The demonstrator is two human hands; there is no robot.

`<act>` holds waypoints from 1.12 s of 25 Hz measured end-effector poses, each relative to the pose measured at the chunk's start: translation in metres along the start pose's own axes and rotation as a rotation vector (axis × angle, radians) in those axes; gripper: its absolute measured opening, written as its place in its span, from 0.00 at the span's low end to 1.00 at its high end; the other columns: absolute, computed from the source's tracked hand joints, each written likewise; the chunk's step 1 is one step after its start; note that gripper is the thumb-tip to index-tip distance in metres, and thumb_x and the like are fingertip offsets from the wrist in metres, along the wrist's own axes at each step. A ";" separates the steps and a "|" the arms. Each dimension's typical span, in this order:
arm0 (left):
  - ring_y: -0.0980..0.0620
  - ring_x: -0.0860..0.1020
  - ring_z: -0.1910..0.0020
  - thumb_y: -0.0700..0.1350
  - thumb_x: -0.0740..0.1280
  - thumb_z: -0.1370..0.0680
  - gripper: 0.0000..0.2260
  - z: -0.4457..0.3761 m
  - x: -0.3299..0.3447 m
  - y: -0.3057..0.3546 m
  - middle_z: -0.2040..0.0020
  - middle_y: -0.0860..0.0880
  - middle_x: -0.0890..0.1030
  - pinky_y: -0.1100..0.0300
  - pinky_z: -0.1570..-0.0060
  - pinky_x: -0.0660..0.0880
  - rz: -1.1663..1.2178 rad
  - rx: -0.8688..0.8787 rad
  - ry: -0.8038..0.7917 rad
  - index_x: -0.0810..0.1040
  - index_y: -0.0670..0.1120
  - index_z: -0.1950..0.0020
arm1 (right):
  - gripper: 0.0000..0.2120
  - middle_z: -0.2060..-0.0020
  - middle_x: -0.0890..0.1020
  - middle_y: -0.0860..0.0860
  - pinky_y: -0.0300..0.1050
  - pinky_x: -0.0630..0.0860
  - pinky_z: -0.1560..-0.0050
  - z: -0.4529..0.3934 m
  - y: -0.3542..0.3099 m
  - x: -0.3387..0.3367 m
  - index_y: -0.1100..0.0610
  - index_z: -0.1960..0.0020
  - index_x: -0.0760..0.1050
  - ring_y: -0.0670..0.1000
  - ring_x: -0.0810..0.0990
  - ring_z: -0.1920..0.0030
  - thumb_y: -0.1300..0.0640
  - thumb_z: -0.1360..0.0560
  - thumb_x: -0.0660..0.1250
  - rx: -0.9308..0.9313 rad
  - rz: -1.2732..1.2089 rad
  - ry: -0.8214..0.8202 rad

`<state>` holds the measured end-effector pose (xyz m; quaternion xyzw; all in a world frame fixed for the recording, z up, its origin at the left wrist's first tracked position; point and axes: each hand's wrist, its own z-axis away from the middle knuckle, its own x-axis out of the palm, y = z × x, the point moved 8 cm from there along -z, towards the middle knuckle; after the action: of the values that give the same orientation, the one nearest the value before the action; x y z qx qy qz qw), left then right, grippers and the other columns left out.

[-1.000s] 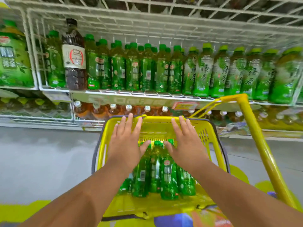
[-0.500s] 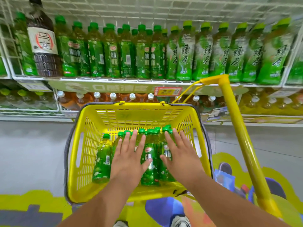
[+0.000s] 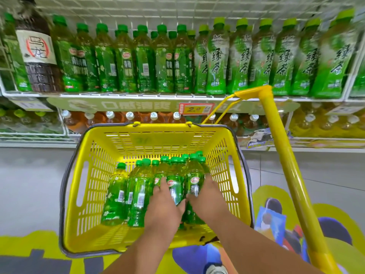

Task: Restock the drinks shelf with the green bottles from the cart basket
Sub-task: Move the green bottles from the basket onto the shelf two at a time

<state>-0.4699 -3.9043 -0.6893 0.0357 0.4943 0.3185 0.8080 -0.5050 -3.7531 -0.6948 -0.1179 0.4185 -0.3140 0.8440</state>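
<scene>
Several green bottles [image 3: 116, 194] lie side by side in the yellow cart basket [image 3: 158, 127], caps pointing toward the shelf. My left hand [image 3: 165, 208] reaches down into the basket, fingers and thumb curled round a middle bottle [image 3: 174, 189]. Beside it, my right hand [image 3: 208, 200] curls round the neighbouring bottle [image 3: 195, 182] with the red logo. Both fingertips are hidden among the bottles. The drinks shelf [image 3: 118, 95] above carries a row of matching green bottles [image 3: 144, 62].
The cart's yellow handle post [image 3: 284, 165] rises at the right of the basket. A dark tea bottle [image 3: 37, 56] stands at the shelf's left, and lighter green tea bottles [image 3: 243, 60] at its right. Amber drinks [image 3: 130, 117] fill the lower shelf behind a price tag [image 3: 195, 109].
Both hands have dropped from hovering flat over the basket down onto the bottles, and their fingers have curled. The view has moved closer to the shelf and basket.
</scene>
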 end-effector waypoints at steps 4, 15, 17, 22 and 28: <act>0.47 0.77 0.42 0.56 0.73 0.26 0.35 -0.003 -0.007 -0.006 0.31 0.45 0.71 0.61 0.50 0.75 0.111 -0.129 -0.017 0.64 0.41 0.26 | 0.21 0.65 0.76 0.51 0.39 0.67 0.72 -0.005 0.017 0.003 0.60 0.48 0.73 0.46 0.74 0.69 0.46 0.28 0.74 0.219 -0.101 -0.106; 0.65 0.67 0.68 0.55 0.68 0.22 0.33 0.004 -0.081 0.002 0.29 0.49 0.68 0.76 0.74 0.67 0.280 -0.037 0.010 0.60 0.45 0.23 | 0.10 0.69 0.80 0.51 0.43 0.71 0.70 0.034 -0.024 -0.037 0.56 0.59 0.78 0.49 0.75 0.70 0.52 0.29 0.76 0.127 -0.369 -0.009; 0.64 0.73 0.59 0.56 0.69 0.23 0.33 0.006 -0.109 -0.004 0.28 0.49 0.68 0.79 0.69 0.66 0.297 0.001 0.073 0.61 0.46 0.23 | 0.12 0.68 0.77 0.48 0.43 0.69 0.67 0.048 -0.047 -0.053 0.55 0.62 0.74 0.47 0.74 0.67 0.52 0.28 0.76 0.075 -0.404 0.024; 0.53 0.80 0.48 0.63 0.70 0.31 0.23 -0.004 -0.185 -0.027 0.42 0.55 0.76 0.54 0.52 0.81 0.379 0.016 0.187 0.71 0.57 0.40 | 0.14 0.65 0.76 0.45 0.43 0.69 0.64 0.057 -0.123 -0.080 0.55 0.59 0.73 0.44 0.73 0.66 0.49 0.30 0.76 -0.021 -0.441 0.084; 0.55 0.80 0.60 0.56 0.73 0.28 0.17 -0.045 -0.272 -0.039 0.48 0.58 0.66 0.55 0.68 0.82 0.424 0.089 0.293 0.67 0.61 0.47 | 0.11 0.70 0.79 0.46 0.45 0.73 0.62 0.035 -0.223 -0.085 0.52 0.64 0.76 0.44 0.77 0.68 0.50 0.31 0.77 -0.143 -0.439 0.118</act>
<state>-0.5723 -4.0963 -0.5156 0.1275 0.6012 0.4606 0.6404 -0.6130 -3.8750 -0.5163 -0.2470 0.4527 -0.4657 0.7191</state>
